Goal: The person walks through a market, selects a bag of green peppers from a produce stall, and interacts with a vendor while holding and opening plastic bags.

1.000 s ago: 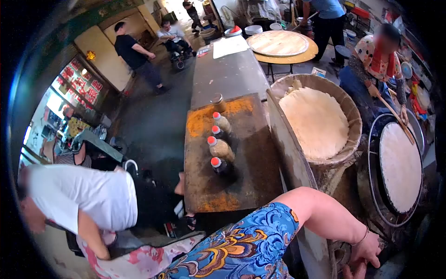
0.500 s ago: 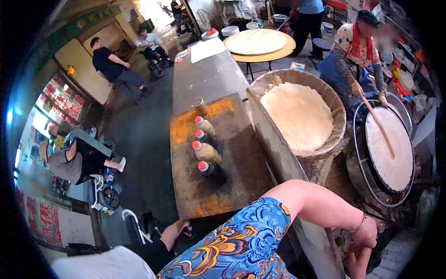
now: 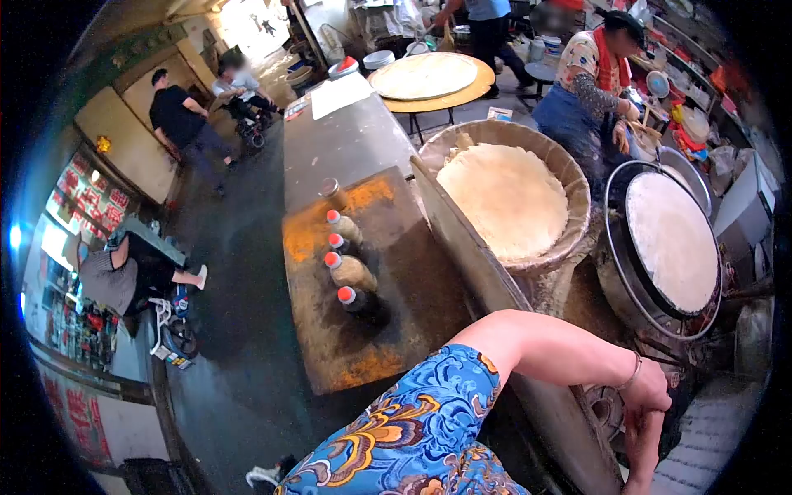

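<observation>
Head view: dim, cluttered room, dark floor (image 3: 247, 322), bright opening (image 3: 256, 25) at the far end, red-lettered signs (image 3: 87, 198) along one side. Mid-frame, a worktop: smooth grey metal (image 3: 351, 153) at the far part, then a brown board (image 3: 412, 318), matte, w/ rough orange-rust patches. On it, a row of red-capped bottles (image 3: 353, 276), cloudy tan or dark contents, plus a small squat jar (image 3: 332, 195). Pale flat sheet (image 3: 340, 96) at the worktop's far end; beyond, a round yellow table (image 3: 472, 91) bearing a pale disc (image 3: 433, 76).

Scuffed upright panel (image 3: 474, 247) runs along the worktop edge. Past it, a cloth-lined tub (image 3: 577, 202), wrinkled fabric, full of thin, ragged-edged cream dough (image 3: 505, 198). Next to that, a tilted round pan (image 3: 632, 257), black rim, smooth whitish round (image 3: 672, 241) inside; co-worker (image 3: 582, 78) in red scarf behind.

L hand (image 3: 648, 386), thin bracelet, blue patterned sleeve (image 3: 396, 437), fingers bent down at the R hand (image 3: 644, 431); they overlap, can't tell if either grips anything. Round metal fitting (image 3: 606, 408) sits just beside them, btwn hands & panel.
</observation>
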Available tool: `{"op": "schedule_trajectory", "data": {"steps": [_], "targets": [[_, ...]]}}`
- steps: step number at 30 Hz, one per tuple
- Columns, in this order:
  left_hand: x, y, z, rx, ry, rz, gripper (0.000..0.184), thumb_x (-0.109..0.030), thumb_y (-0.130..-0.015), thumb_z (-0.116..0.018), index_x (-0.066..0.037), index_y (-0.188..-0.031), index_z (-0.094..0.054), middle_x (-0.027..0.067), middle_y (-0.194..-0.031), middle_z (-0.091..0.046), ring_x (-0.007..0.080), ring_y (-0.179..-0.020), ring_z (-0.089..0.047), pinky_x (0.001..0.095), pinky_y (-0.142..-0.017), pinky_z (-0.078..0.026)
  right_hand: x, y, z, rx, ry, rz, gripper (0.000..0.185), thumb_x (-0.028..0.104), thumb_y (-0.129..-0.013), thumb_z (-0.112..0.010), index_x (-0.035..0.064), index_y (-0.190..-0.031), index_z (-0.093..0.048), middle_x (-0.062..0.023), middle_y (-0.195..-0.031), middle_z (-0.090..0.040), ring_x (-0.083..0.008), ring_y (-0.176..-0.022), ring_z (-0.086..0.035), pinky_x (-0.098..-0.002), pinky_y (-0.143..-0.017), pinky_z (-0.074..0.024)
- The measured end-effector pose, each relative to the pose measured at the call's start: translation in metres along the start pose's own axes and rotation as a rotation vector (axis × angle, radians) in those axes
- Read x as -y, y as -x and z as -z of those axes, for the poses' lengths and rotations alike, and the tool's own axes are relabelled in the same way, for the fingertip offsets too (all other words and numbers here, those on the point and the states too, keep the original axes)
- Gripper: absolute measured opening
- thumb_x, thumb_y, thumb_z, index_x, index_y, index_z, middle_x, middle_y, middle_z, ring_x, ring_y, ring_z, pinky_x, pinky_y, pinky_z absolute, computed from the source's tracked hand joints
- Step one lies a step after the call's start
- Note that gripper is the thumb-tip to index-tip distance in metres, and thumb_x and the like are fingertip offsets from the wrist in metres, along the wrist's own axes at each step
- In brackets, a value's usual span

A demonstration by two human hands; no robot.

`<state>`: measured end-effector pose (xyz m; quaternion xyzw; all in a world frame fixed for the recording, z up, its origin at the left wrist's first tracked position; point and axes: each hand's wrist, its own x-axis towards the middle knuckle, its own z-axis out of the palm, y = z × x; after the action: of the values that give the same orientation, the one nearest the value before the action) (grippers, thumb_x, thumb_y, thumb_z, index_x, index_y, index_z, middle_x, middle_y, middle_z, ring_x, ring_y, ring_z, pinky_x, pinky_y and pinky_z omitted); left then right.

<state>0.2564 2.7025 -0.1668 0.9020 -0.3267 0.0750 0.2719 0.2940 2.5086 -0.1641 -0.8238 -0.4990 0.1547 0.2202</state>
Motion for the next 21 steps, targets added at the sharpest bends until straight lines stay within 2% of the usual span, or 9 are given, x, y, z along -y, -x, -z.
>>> {"op": "schedule_trajectory", "data": {"steps": [1,4,9,10,11,13,18,21], "targets": [[-0.005,0.004,0.006,-0.009,-0.03,-0.038,0.026,-0.018,-0.079,-0.061,-0.008,-0.103,-0.057,0.0185,-0.084,-0.067,0.0418,-0.082,-0.065,0.0522,-0.066,-0.05,-0.002,0.0,-0.001,-0.021,0.044,0.067,0.035,0.001,-0.087,-0.062,-0.0025,-0.12,-0.051,-0.0193,-0.116,-0.055,-0.0305,-0.104,-0.055,-0.0351,-0.088,-0.045],[0.002,-0.002,-0.005,-0.017,-0.034,-0.058,0.032,-0.02,-0.076,-0.065,-0.008,-0.104,-0.056,0.018,-0.082,-0.067,0.0418,-0.081,-0.065,0.0518,-0.065,-0.05,-0.002,0.0,0.001,0.039,0.182,0.09,0.036,-0.001,-0.085,-0.061,-0.0027,-0.12,-0.051,-0.0193,-0.116,-0.055,-0.0325,-0.104,-0.055,-0.0364,-0.089,-0.0443],[0.0,0.0,-0.002,-0.012,-0.061,-0.032,0.039,-0.023,-0.07,-0.071,-0.009,-0.103,-0.055,0.0166,-0.078,-0.066,0.04,-0.079,-0.065,0.0502,-0.065,-0.051,0.011,-0.005,0.006,0.069,0.141,0.096,0.039,0.0,-0.084,-0.062,-0.0025,-0.121,-0.052,-0.0211,-0.116,-0.055,-0.0353,-0.107,-0.054,-0.0381,-0.091,-0.0434],[0.002,-0.003,-0.006,0.024,-0.06,0.019,0.042,-0.031,-0.069,-0.073,-0.01,-0.101,-0.058,0.016,-0.086,-0.067,0.0378,-0.085,-0.066,0.0485,-0.073,-0.051,0.014,-0.004,0.008,0.083,0.15,0.116,0.039,0.0,-0.083,-0.062,-0.0024,-0.121,-0.052,-0.0217,-0.116,-0.055,-0.0365,-0.108,-0.053,-0.0388,-0.092,-0.0431],[0.002,-0.006,-0.007,0.027,-0.057,0.013,0.042,-0.031,-0.069,-0.073,-0.01,-0.101,-0.058,0.016,-0.086,-0.067,0.0378,-0.085,-0.066,0.0485,-0.073,-0.051,0.011,-0.003,0.01,0.08,0.15,0.108,0.039,0.0,-0.083,-0.062,-0.0024,-0.121,-0.052,-0.0217,-0.116,-0.055,-0.0365,-0.108,-0.053,-0.0388,-0.092,-0.0431],[-0.007,0.002,0.006,-0.016,-0.054,-0.02,0.041,-0.024,-0.069,-0.072,-0.007,-0.101,-0.054,0.016,-0.078,-0.066,0.0393,-0.077,-0.066,0.0491,-0.064,-0.051,0.008,-0.002,0.007,0.038,0.139,0.106,0.039,0.001,-0.083,-0.063,-0.0021,-0.12,-0.052,-0.0224,-0.117,-0.055,-0.0389,-0.108,-0.052,-0.0403,-0.092,-0.043],[-0.002,0.0,0.001,-0.063,-0.041,-0.048,0.03,-0.022,-0.077,-0.065,-0.007,-0.1,-0.054,0.0175,-0.076,-0.066,0.0402,-0.077,-0.065,0.051,-0.063,-0.05,0.027,-0.006,0.014,0.013,0.073,0.071,0.036,0.004,-0.084,-0.063,-0.0019,-0.117,-0.054,-0.0232,-0.115,-0.056,-0.041,-0.106,-0.052,-0.0414,-0.091,-0.0433],[-0.002,-0.003,0.001,-0.043,-0.038,-0.024,0.031,-0.022,-0.076,-0.065,-0.007,-0.1,-0.054,0.0177,-0.076,-0.066,0.04,-0.077,-0.065,0.0509,-0.063,-0.05,0.02,-0.007,0.013,0.017,0.083,0.072,0.03,0.006,-0.083,-0.064,-0.0009,-0.112,-0.057,-0.0229,-0.109,-0.057,-0.0411,-0.102,-0.053,-0.0422,-0.087,-0.0441]]}}
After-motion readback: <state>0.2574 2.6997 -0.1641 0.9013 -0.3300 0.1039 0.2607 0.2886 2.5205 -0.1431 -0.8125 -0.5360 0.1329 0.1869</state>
